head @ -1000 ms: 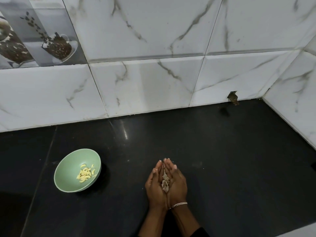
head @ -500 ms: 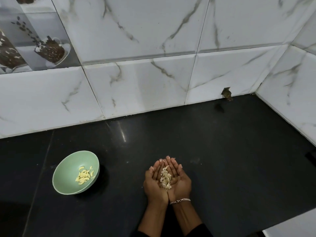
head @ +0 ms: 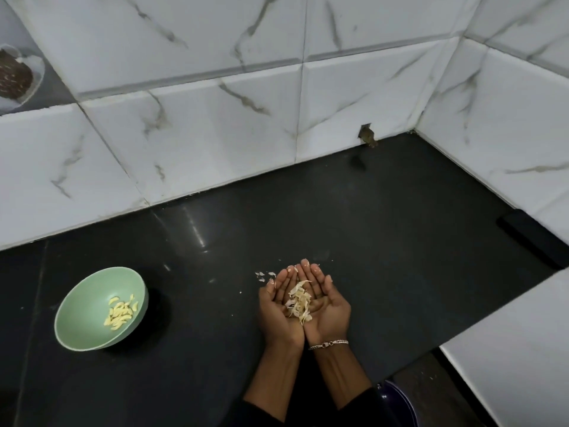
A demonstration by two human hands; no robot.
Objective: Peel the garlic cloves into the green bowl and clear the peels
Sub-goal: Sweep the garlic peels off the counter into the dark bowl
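Note:
My left hand (head: 275,309) and my right hand (head: 331,306) are cupped side by side, palms up, above the black counter (head: 400,235). A small heap of pale garlic peels (head: 299,301) lies in the hollow between the palms. A few loose peel flakes (head: 264,275) lie on the counter just beyond my left fingertips. The green bowl (head: 77,309) stands to the left, apart from my hands, with several peeled yellow garlic cloves (head: 120,311) inside. A silver bracelet (head: 328,344) circles my right wrist.
White marbled tile walls close the counter at the back and the right. A small hole (head: 367,137) sits low in the back wall. A black object (head: 529,238) lies at the right wall. A dark blue round rim (head: 401,405) shows below the counter's front edge.
My hands have spread from nearly pressed together into an open cup, showing more of the peels. The view has swung left and down, bringing the right wall and counter edge closer.

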